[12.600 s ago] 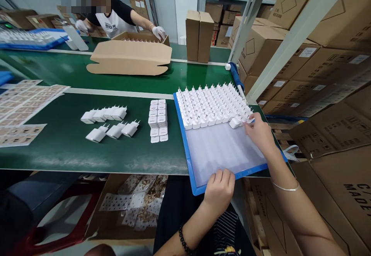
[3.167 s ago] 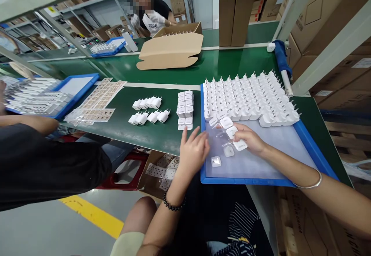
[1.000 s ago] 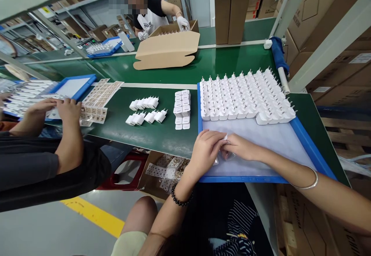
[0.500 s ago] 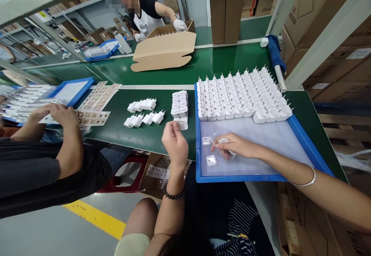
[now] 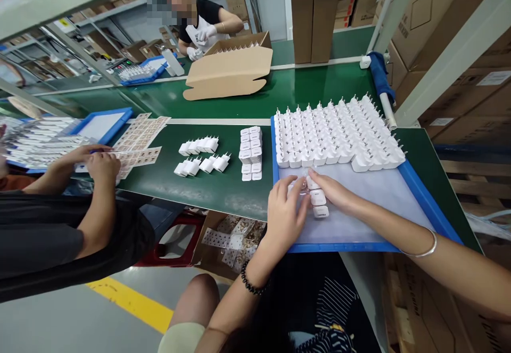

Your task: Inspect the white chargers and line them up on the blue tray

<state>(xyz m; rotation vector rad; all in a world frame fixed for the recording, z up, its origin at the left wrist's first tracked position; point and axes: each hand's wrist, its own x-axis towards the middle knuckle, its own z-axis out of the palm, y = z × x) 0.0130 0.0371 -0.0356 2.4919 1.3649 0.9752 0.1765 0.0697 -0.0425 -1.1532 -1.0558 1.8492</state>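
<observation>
My left hand is over the front left of the blue-rimmed tray, its fingers curled at a bit of clear plastic. What its fingertips hold is partly hidden. Opposite it, my right hand grips a white plug charger, its far side covered by my fingers. Two more white chargers lie just below in a line, a middle one and a lower one. Rows of white chargers with pins up fill the tray's back half.
Left of the tray stand a block of stacked white chargers and two short rows of chargers. A co-worker's hands handle sticker sheets at the left. Across the bench, a gloved person holds a white item behind an open carton.
My left hand has moved right, from beside the stacked chargers to meet my right hand over the tray. Chargers now lie in a line below my right hand. The gloved person has lifted a white item.
</observation>
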